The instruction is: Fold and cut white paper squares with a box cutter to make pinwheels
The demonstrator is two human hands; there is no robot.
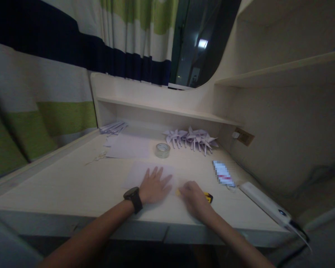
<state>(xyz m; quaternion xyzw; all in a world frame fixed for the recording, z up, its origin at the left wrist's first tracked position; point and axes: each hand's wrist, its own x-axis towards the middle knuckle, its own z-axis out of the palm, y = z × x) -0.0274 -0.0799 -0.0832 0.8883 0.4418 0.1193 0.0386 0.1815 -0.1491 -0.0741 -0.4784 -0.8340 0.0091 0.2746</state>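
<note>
My left hand [155, 187], with a dark watch [132, 195] on its wrist, lies flat with fingers spread on a sheet of white paper [134, 173]. Just right of the sheet, my right hand [194, 199] is closed around a yellow and black utility knife [209, 197]. The knife's black end sticks out on the right, and a bit of yellow shows by the fingertips. Its middle is hidden, and motion blurs the hand slightly. A roll of clear tape [162, 150] stands beyond both hands.
Stacked paper [128, 145] and paper strips [113, 128] lie at the back left. Several paper pinwheels [195, 138] are heaped at the back right. On the right are a phone [223, 173] and a white power strip [265, 203]. A low shelf [167, 110] spans the back.
</note>
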